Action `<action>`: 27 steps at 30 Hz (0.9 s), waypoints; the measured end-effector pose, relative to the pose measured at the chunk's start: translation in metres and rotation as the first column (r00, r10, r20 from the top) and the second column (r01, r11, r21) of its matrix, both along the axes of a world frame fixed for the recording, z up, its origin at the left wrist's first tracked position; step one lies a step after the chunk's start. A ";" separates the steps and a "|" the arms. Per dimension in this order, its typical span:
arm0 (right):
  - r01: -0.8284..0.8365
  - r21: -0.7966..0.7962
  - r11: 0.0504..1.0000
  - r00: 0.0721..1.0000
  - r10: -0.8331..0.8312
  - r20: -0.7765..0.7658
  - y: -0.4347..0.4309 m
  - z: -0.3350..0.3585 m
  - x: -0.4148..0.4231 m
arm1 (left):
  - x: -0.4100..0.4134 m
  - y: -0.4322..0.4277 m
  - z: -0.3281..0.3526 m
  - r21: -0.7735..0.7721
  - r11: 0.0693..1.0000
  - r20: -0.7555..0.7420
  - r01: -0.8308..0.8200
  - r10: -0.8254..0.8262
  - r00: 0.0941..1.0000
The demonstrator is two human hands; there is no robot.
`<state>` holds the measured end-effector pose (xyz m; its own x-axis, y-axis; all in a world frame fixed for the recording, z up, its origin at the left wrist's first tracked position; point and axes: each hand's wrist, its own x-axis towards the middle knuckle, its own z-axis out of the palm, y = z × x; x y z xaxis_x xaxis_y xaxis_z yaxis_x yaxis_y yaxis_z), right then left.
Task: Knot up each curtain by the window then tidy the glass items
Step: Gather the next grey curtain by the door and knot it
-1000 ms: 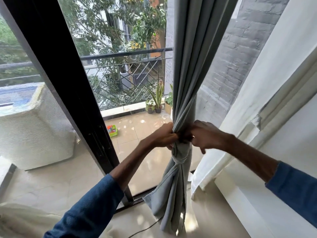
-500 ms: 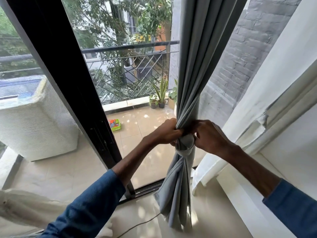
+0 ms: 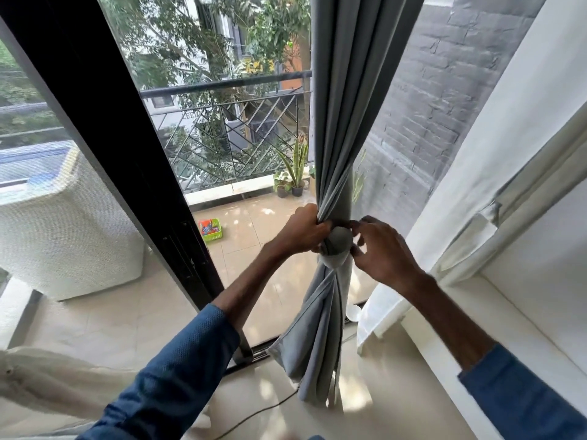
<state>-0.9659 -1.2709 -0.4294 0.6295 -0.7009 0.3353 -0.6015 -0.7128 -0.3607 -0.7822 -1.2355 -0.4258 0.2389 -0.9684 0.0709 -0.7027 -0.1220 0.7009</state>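
A grey curtain (image 3: pixel 336 122) hangs in front of the glass door, gathered into a rounded knot (image 3: pixel 337 246) about halfway down. Its tail (image 3: pixel 314 338) drops loose to the floor. My left hand (image 3: pixel 301 231) grips the bunched cloth at the knot's left side. My right hand (image 3: pixel 381 249) is at the knot's right side, its fingertips pinching the cloth at the top of the knot. A white curtain (image 3: pixel 470 173) hangs to the right, unknotted. No glass items show.
The black door frame (image 3: pixel 127 173) runs diagonally at left. A white ledge (image 3: pixel 495 315) lies under my right forearm. A thin cable (image 3: pixel 254 417) crosses the tiled floor. White cloth (image 3: pixel 41 376) lies at lower left. Potted plants (image 3: pixel 293 182) and a green basket (image 3: pixel 211 230) sit on the balcony.
The knot has tightened into a round ball and sits lower under my hands. My right hand has loosened from a full grip to a fingertip pinch. The view has moved closer.
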 end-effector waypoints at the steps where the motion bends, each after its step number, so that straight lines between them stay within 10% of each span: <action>1: 0.026 0.059 0.998 0.982 -0.037 0.187 0.004 -0.012 0.001 | 0.003 -0.001 0.001 -0.007 1.000 -0.005 -0.018 0.018 1.000; 4: 0.117 0.389 0.914 0.826 -0.307 0.473 0.014 -0.062 0.007 | 0.008 -0.002 0.000 -0.018 0.999 -0.031 -0.048 0.047 0.998; 7: -0.287 0.820 0.495 0.578 -0.594 0.560 0.024 -0.089 0.016 | 0.004 -0.001 0.000 -0.002 0.999 -0.053 -0.036 0.036 0.998; 10: -0.552 0.798 0.243 0.414 -0.750 0.515 0.027 -0.090 0.020 | 0.004 -0.001 -0.004 0.021 0.999 -0.098 -0.041 0.043 0.994; 27: -0.694 0.703 0.157 0.465 -0.647 0.604 0.017 -0.100 0.005 | -0.001 0.009 -0.003 0.045 0.999 -0.130 0.022 -0.016 0.991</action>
